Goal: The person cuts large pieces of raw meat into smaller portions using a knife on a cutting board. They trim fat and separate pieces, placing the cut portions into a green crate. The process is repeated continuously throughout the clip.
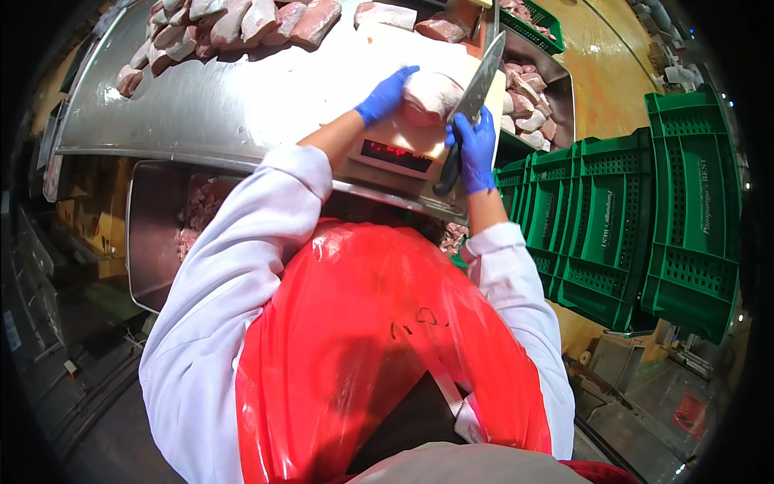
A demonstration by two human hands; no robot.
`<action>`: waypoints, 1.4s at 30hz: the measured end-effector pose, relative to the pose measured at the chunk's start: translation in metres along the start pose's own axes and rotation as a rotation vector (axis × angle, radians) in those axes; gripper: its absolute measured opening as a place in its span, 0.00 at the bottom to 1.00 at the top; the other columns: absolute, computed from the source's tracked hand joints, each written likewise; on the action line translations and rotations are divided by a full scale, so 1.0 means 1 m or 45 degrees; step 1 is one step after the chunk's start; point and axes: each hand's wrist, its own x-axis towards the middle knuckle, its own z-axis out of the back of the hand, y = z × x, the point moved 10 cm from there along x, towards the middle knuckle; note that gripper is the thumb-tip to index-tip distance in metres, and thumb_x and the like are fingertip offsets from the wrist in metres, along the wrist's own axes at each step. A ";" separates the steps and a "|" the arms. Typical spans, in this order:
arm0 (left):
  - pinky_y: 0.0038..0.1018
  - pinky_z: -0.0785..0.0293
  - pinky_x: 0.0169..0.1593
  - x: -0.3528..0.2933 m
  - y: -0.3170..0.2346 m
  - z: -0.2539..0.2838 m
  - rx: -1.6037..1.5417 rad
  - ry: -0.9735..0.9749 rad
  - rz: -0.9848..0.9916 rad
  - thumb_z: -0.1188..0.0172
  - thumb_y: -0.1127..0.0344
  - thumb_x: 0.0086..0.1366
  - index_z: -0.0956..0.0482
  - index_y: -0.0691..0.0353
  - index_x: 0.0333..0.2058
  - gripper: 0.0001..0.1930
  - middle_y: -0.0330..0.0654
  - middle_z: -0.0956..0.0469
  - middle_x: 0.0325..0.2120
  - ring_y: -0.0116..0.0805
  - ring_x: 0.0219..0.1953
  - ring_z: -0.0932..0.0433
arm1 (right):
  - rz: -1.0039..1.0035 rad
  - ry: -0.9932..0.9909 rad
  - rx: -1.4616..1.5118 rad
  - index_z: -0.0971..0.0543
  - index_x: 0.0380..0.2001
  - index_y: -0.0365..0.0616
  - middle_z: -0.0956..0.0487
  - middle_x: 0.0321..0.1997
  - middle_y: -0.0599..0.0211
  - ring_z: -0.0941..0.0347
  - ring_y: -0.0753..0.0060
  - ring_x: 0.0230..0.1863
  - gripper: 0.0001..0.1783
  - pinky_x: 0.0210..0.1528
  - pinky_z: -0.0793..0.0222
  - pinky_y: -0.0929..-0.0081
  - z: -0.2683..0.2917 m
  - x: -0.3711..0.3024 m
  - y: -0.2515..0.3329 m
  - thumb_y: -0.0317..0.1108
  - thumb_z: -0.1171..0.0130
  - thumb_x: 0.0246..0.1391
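Note:
My left hand [382,98], in a blue glove, holds the left side of a thick piece of pale pink meat [430,95] with a white fat layer. The meat is just beyond a digital scale [393,156] with red lit digits; whether it rests on the scale or the white cutting board [339,77] I cannot tell. My right hand [477,149], also gloved in blue, grips the dark handle of a large knife [484,74]. Its broad blade points up and away, along the meat's right side.
Several meat pieces [234,22] lie in a row at the far left of the steel table [173,113]. Metal bins hold cut meat at the right [564,97] and lower left [149,242]. Stacked green crates [621,218] stand close to my right arm.

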 end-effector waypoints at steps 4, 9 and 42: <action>0.34 0.58 0.75 -0.041 -0.006 -0.025 -0.056 0.187 -0.025 0.73 0.32 0.73 0.52 0.63 0.73 0.43 0.49 0.53 0.73 0.39 0.75 0.53 | -0.038 -0.060 -0.060 0.42 0.64 0.35 0.23 0.29 0.62 0.26 0.75 0.21 0.33 0.20 0.28 0.78 0.035 0.032 -0.009 0.25 0.39 0.59; 0.39 0.57 0.75 -0.063 -0.025 0.054 -0.152 -0.143 -0.039 0.76 0.30 0.72 0.49 0.63 0.72 0.45 0.50 0.47 0.72 0.43 0.73 0.48 | 0.205 -0.190 -0.822 0.38 0.67 0.41 0.20 0.31 0.63 0.23 0.73 0.22 0.33 0.25 0.26 0.73 -0.022 -0.015 0.069 0.28 0.41 0.60; 0.41 0.34 0.41 -0.070 -0.053 0.003 0.993 -0.408 -0.367 0.39 0.63 0.53 0.22 0.53 0.21 0.05 0.40 0.22 0.20 0.44 0.29 0.22 | 0.379 0.044 -1.993 0.46 0.75 0.62 0.24 0.26 0.55 0.24 0.50 0.23 0.45 0.26 0.27 0.54 -0.092 -0.075 0.028 0.28 0.44 0.54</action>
